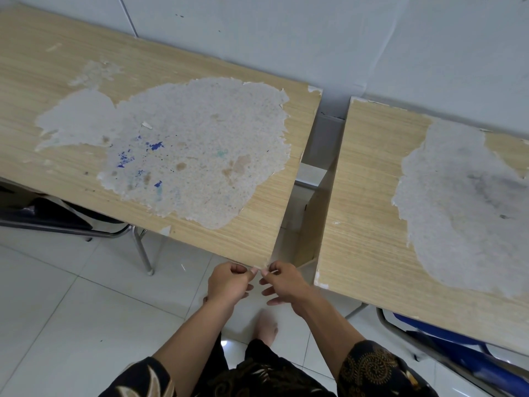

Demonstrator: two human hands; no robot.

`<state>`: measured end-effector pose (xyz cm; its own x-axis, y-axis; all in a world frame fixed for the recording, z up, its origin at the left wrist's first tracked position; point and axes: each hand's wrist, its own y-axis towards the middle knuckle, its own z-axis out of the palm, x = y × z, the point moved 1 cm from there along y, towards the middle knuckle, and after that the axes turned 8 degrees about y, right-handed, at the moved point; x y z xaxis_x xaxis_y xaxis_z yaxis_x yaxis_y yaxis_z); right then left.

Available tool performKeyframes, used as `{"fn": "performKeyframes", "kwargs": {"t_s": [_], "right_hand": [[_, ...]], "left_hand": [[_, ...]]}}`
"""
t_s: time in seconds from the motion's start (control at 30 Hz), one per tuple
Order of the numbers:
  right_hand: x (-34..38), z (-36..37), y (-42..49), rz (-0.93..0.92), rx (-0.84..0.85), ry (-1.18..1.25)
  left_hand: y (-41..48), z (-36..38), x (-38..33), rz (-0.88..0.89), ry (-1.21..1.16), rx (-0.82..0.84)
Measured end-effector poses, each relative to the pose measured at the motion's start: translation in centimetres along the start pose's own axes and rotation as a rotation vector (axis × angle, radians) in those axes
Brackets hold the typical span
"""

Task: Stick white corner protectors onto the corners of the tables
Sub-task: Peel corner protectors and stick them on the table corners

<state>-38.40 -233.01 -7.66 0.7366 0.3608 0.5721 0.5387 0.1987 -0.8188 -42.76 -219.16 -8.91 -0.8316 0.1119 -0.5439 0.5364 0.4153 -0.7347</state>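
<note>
The white corner protector, too tiny to see well, was right at the near corner of the left table. The left hand and the right hand each pinched it from one side with curled fingers, probably to line it up with the corner. The second table stood close by, across a gap.

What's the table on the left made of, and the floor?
The left table: likely chipboard under a thin wood-print laminate, matte; the peeled patch shows speckled pale board. The floor: glossy white tiles, probably ceramic, with grout lines and reflections.
</note>
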Motion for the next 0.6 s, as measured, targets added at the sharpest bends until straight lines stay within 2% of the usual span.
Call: {"fn": "performKeyframes", "kwargs": {"t_s": [0.23, 0.6], "right_hand": [[0.47, -0.05, 0.17, 0.011, -0.014, -0.018], [0.87, -0.53, 0.65, 0.029, -0.022, -0.043]], "left_hand": [[-0.37, 0.03, 0.33, -0.016, 0.010, 0.023], [-0.35, -0.13, -0.57, 0.016, 0.132, -0.042]]}}
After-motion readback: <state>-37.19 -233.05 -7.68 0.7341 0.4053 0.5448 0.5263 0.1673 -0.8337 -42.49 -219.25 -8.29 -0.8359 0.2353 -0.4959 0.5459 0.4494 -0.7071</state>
